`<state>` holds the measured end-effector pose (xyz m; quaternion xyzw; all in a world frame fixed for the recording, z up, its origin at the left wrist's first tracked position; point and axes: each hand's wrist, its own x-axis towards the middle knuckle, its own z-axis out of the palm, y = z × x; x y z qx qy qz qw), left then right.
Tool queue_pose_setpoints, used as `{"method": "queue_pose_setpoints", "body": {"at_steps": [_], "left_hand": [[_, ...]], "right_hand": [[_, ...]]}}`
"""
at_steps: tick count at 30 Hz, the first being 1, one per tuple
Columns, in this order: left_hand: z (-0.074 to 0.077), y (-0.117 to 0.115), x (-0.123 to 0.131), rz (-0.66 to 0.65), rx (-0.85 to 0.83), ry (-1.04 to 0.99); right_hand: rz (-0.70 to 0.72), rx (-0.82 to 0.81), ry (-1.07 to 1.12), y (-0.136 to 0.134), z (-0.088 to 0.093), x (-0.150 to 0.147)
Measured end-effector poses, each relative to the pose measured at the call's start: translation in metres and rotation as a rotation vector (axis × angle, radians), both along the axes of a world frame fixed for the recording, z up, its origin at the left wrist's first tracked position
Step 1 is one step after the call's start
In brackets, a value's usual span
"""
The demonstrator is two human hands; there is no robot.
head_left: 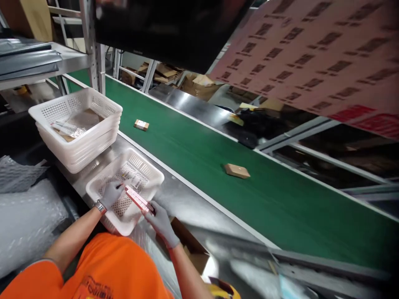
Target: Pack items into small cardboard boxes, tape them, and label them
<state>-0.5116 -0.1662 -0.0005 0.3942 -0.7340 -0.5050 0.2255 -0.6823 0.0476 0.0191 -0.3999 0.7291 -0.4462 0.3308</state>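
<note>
Gloved hands meet over a white basket (149, 176) in the lower left of the frame, on a steel counter (183, 199) beside a green belt (218, 158). Between them is a slim pink box (137, 199), lying slantwise over the basket's near rim. The left hand (111, 193), a watch on its wrist, has its fingers curled around the box's upper end, inside the basket. The right hand (160, 220) pinches the lower end with thumb and fingertips, the rest of the hand half closed, just outside the rim. Small packets lie in the basket's far corner, too blurred to make out. Up and to the left stands a stack of white baskets (81, 141), the top one holding some flat wrapped items. Two small brown parcels ride the belt, one (141, 124) near the stack and one (237, 170) at mid-frame. Bubble wrap (28, 216) fills the left edge, and an orange shirt (106, 270) shows at the bottom.
</note>
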Motion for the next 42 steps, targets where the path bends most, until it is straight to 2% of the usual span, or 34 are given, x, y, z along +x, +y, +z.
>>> {"method": "queue_pose_setpoints", "body": {"at_steps": [6, 10, 13, 16, 19, 21, 25, 27, 30, 32, 34, 39, 42], "left_hand": [[0.018, 0.018, -0.01, -0.142, -0.17, 0.007], [0.02, 0.041, -0.017, -0.308, -0.41, -0.07], [0.02, 0.055, -0.024, -0.374, -0.547, -0.105], [0.025, 0.062, -0.032, -0.359, -0.588, -0.13], [0.034, 0.07, -0.041, -0.343, -0.582, -0.159], [0.038, 0.08, -0.046, -0.381, -0.576, -0.152], [0.038, 0.116, -0.052, -0.466, -0.632, -0.141], [0.036, 0.138, -0.056, -0.494, -0.689, -0.137], [0.034, 0.171, -0.063, -0.568, -0.745, -0.075], [0.034, 0.193, -0.068, -0.597, -0.751, -0.033], [0.034, 0.214, -0.073, -0.603, -0.74, 0.002], [0.028, 0.26, -0.085, -0.617, -0.65, 0.032], [0.026, 0.28, -0.099, -0.629, -0.562, -0.005]], "right_hand": [[-0.126, 0.149, 0.265, 0.016, 0.014, 0.018], [-0.15, 0.349, 0.488, 0.025, 0.027, 0.03], [-0.194, 0.441, 0.603, 0.036, 0.039, 0.039], [-0.182, 0.455, 0.678, 0.053, 0.051, 0.045], [-0.127, 0.359, 0.717, 0.075, 0.055, 0.048], [-0.176, 0.265, 0.676, 0.088, 0.052, 0.047], [-0.479, 0.106, 0.407, 0.104, 0.034, 0.04], [-0.569, 0.052, 0.251, 0.109, 0.024, 0.037], [-0.533, 0.02, 0.258, 0.117, 0.013, 0.037], [-0.502, 0.074, 0.368, 0.128, 0.008, 0.036], [-0.511, 0.109, 0.378, 0.142, 0.005, 0.032], [-0.664, -0.041, -0.018, 0.182, 0.0, 0.011], [-0.638, -0.105, -0.063, 0.204, -0.014, 0.0]]}}
